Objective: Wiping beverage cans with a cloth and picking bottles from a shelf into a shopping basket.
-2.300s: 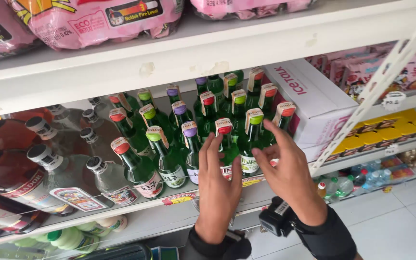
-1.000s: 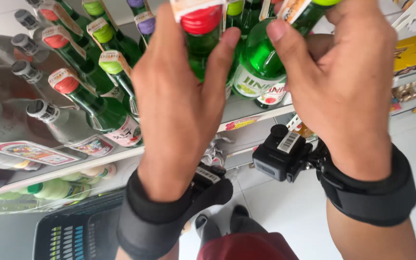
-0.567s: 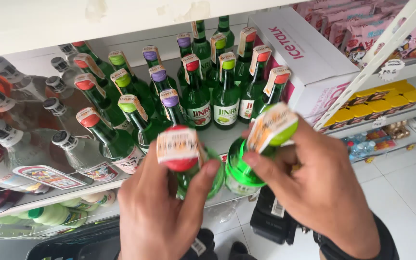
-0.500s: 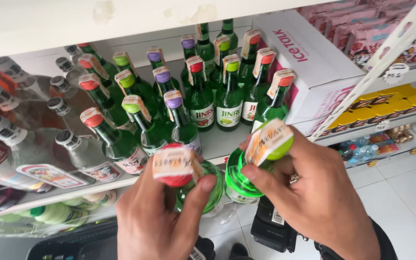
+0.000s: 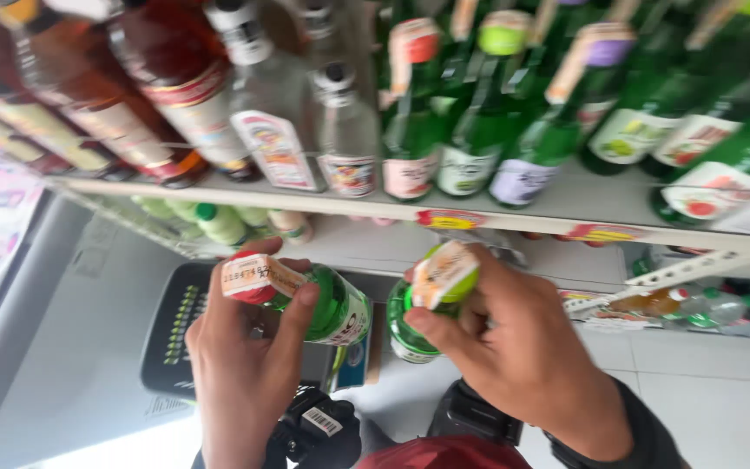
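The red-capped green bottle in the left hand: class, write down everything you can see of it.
The red-capped bottle is green glass, as it looks, with a red cap under a pale paper strip bearing print. A label wraps its body. It is closed, and it tilts with the cap pointing left toward the camera. The left hand grips it at the neck, thumb over the cap end and fingers across the shoulder. It sits below the shelf edge, above a dark basket, beside the green-capped bottle in the right hand.

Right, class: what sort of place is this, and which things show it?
Probably a shop: a white shelf with coloured price tags, crowded with green glass bottles, and a dark plastic shopping basket below.
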